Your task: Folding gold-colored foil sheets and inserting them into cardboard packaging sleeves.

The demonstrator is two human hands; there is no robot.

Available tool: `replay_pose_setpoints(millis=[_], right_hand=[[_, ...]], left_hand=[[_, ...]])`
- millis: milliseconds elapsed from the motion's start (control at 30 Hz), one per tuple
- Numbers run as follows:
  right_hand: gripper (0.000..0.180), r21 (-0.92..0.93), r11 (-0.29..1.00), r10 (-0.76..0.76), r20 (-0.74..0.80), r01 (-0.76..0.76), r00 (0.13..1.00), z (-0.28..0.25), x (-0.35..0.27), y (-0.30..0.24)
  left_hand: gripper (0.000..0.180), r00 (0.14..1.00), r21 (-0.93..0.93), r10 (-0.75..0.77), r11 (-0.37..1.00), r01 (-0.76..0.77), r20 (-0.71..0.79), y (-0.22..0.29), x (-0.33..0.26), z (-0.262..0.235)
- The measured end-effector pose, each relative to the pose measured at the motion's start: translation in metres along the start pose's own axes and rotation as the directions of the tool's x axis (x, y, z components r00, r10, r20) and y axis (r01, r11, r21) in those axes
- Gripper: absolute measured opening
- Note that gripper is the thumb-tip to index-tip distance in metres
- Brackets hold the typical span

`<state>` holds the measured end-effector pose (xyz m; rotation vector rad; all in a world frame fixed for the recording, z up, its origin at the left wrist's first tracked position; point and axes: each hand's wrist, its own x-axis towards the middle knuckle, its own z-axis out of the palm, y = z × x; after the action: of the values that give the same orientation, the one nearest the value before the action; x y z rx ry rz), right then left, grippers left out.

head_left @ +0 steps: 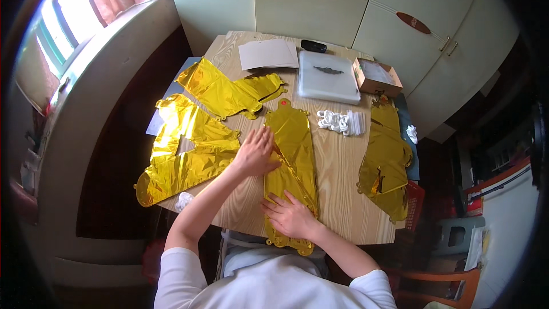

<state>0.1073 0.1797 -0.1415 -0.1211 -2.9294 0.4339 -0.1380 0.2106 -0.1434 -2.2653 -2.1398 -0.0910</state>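
Note:
A flat gold foil balloon lies lengthwise in front of me, its near end overhanging the table's front edge. A small red spot marks its far tip. My left hand rests on its left side, fingers stretched out. Nearer to me, my right hand lies flat on the lower part with fingers spread. Neither hand grips anything. To the left are two more crumpled gold foil balloons, a far one and a nearer, larger one. Another folded gold foil balloon sits at the table's right edge.
On the wooden table are white sheets, a stack of clear plastic bags, a black object, an open cardboard box, and bundled white cords beside clear strips. Pale cabinets stand behind.

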Motion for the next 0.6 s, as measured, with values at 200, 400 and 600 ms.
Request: replay_pose_setpoints(millis=[200,400,600], right_hand=[[0.046,0.180,0.984,0.021,-0.079,-0.006,0.997,-0.018,0.002,0.002],[0.040,0.008,0.974,0.221,-0.269,-0.227,0.937,-0.028,-0.019,0.063],[0.039,-0.011,0.964,0.256,-0.237,-0.266,0.937,-0.020,-0.025,0.077]], left_hand=[[0.099,0.999,-0.135,0.044,0.990,-0.044,-0.008,0.030,-0.033,-0.006],[0.105,0.997,-0.111,0.063,0.992,-0.067,-0.035,0.029,-0.034,0.000],[0.111,0.995,-0.100,0.089,0.991,-0.092,-0.040,0.027,-0.036,-0.003]])
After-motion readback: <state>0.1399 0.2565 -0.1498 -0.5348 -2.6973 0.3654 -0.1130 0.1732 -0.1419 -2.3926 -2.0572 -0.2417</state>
